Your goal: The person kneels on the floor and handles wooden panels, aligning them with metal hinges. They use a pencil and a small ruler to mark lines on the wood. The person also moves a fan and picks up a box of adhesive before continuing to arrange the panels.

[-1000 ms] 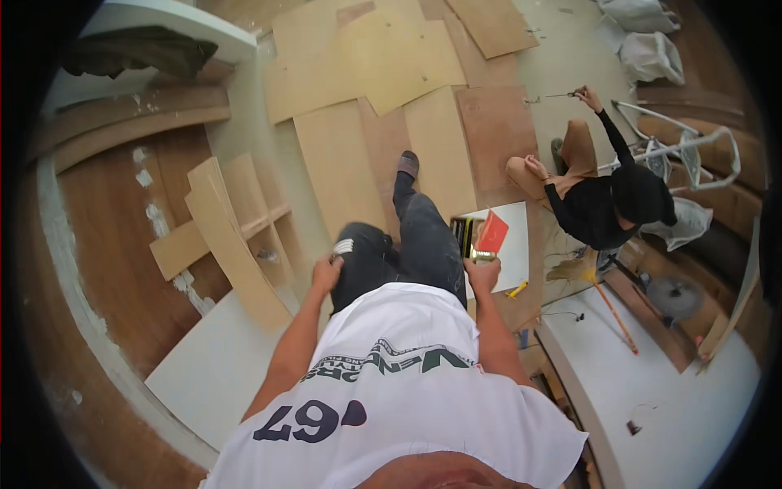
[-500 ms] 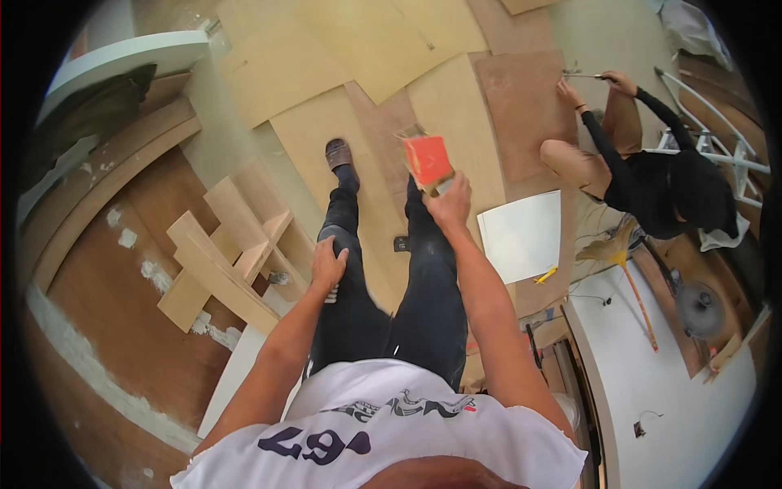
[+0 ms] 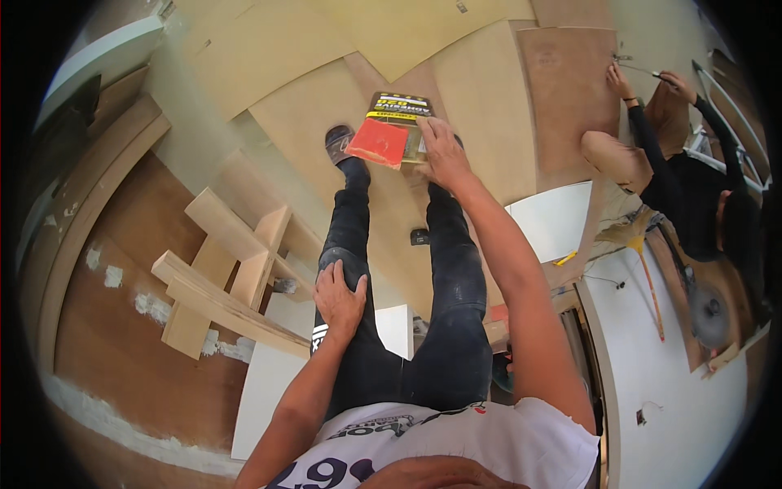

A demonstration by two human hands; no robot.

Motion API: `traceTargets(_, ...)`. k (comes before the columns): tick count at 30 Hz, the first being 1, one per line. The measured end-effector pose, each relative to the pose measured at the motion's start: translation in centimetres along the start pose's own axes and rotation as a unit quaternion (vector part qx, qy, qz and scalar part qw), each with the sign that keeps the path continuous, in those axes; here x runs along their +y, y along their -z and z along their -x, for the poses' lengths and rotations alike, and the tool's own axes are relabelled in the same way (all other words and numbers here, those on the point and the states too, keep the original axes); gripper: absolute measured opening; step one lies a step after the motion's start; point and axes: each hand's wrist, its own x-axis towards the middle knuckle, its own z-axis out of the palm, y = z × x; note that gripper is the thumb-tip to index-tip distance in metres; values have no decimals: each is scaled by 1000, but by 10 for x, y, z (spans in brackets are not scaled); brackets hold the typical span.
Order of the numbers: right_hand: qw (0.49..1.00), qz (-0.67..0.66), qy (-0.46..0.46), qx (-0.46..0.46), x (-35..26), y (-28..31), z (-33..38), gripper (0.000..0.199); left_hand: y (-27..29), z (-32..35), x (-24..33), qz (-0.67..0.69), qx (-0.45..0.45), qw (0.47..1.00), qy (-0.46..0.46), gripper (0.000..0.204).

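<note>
My right hand (image 3: 444, 155) grips the side of a box-shaped adhesive can (image 3: 397, 107) in front of my legs. The can has a black and yellow label and a flat red face (image 3: 379, 143), and it sits tilted in my grasp above the plywood floor sheets. My fingers cover its right edge. My left hand (image 3: 340, 301) rests on my left thigh, fingers stretched out and nothing held.
Plywood sheets (image 3: 456, 90) cover the floor ahead. A wooden shelf frame (image 3: 259, 253) stands left. At right a co-worker in black (image 3: 692, 187) crouches with a thin tool, near a white sheet (image 3: 554, 216), yellow cutter (image 3: 564, 259), broom (image 3: 648, 277) and fan (image 3: 707, 314).
The can has turned, so its label now shows and the red face points lower left; it has shifted slightly left. My view has moved, and my left hand's fingers now lie flatter on the thigh.
</note>
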Motion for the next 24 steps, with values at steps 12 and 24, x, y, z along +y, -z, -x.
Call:
traceTargets(12,647,-617,-397,205,173,-52,-160,58,22,-25,-5,-61,-11,997,-44,44)
traceTargets(24,600,-689,-307,266,134,-44,-196,22,25,-24,5,-68,-6,997,-25,42)
